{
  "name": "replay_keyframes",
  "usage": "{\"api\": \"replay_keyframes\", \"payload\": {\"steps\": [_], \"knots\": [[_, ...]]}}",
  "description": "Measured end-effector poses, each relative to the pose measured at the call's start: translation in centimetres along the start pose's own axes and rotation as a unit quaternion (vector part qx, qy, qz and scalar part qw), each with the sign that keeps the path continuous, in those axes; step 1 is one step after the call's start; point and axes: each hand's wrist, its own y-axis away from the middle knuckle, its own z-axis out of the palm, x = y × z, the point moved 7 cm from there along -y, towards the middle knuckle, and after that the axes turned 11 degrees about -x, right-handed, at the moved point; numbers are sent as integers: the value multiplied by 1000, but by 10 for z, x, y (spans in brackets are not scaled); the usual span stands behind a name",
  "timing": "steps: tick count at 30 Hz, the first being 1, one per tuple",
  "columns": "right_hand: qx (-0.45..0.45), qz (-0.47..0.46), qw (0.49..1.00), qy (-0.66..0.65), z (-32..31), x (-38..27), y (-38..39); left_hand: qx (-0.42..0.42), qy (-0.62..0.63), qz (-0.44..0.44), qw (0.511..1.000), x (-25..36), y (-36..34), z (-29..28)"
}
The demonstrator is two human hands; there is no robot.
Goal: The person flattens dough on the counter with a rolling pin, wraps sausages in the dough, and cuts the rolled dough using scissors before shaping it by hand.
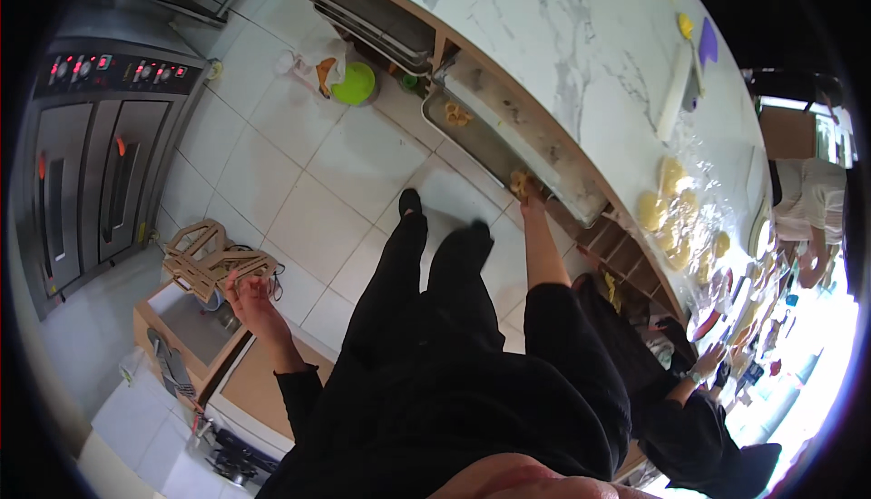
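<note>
My right hand [532, 198] reaches under the marble-patterned counter and closes on the near end of a long metal baking tray [481, 150]. Golden-brown twisted pieces [456, 115] that look like dough or pastry lie toward the tray's far end. Another such piece [519, 181] sits right by my right fingers, which partly hide it. Out to the left, my left hand [254, 304] hangs with its fingers apart and nothing visible in it. It is nearest to a stack of tan slatted, many-sided pieces [204, 254]; whether it touches them I cannot tell.
Steel ovens [109, 154] stand at the left. A lime-green bucket [354, 83] is on the tiled floor [354, 163]. Yellow dough pieces [673, 218] lie on the counter [544, 36]. At the right, a person in black [699, 426] works close by, and another in white [807, 195] stands beyond.
</note>
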Motion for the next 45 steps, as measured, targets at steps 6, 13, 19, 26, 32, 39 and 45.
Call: {"api": "replay_keyframes", "payload": {"steps": [6,13,19,26,32,39,45], "knots": [[1,-196,887,418,23,5,-14,30,9,-78,996,-33,-10,2],[-78,-185,812,549,23,-40,-6,-29,-7,-137,990,-58,-23,14],[-82,-241,731,632,21,-71,-4,-19,0,-149,989,-66,-29,13],[32,-142,724,674,20,-44,9,-36,-16,-159,986,-72,-20,21],[35,-293,733,613,41,-49,19,-31,-17,-209,977,-99,-2,16],[43,-317,692,647,55,-62,30,-15,-6,-228,973,-107,11,15],[101,-174,662,722,28,-58,19,-18,7,-217,976,-105,11,15]]}}
